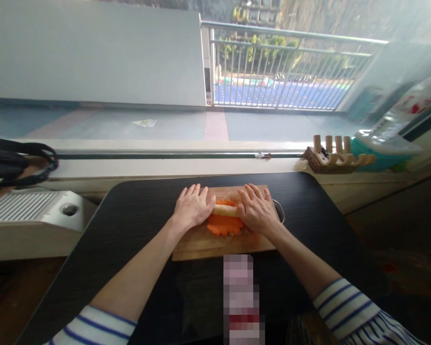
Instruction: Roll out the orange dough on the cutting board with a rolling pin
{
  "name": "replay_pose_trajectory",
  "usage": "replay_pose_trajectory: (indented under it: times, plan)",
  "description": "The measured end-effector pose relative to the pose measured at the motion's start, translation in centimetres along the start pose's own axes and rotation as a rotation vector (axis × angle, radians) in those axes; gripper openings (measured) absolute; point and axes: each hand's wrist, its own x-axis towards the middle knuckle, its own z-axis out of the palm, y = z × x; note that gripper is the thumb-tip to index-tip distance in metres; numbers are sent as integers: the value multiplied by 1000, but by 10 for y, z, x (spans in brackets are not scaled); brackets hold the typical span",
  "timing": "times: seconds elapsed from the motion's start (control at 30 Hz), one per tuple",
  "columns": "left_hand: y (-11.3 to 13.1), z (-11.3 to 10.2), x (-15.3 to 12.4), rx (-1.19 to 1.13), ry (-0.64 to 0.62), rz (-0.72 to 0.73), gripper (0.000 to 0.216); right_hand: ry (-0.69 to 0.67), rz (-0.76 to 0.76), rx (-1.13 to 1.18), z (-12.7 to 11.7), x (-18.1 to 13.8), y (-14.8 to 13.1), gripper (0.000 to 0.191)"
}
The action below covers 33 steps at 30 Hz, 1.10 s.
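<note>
A pale wooden rolling pin (225, 210) lies across a flattened sheet of orange dough (225, 224) with ragged edges. My left hand (194, 205) rests palm down over the pin's left end, its fingers stretched forward and slightly spread. Over the right end, my right hand (256, 208) presses down the same way, fingers extended away from me. Both palms hide the ends of the pin. Beneath everything is a wooden cutting board (194, 247), with a metal handle (280, 211) at its right side.
The board sits on a black table (129, 225) against a window sill (165, 166). On the sill at right stand a wicker holder with wooden pegs (328, 158) and a teal container (384, 152). A black strapped bag (17, 163) and a white ridged box (39, 211) are at left.
</note>
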Motion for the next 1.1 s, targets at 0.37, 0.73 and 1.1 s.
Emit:
replay_pose_trajectory:
  times: [0.37, 0.73, 1.1]
  plan:
    - [0, 7, -2, -14, 96, -10, 62, 1, -1, -6, -1, -3, -2, 45]
    - [4, 0, 18, -42, 88, -10, 62, 33, 7, 31, 6, 10, 4, 43]
    - [3, 5, 8, 14, 145, 11, 56, 11, -17, 40, 3, 4, 3, 41]
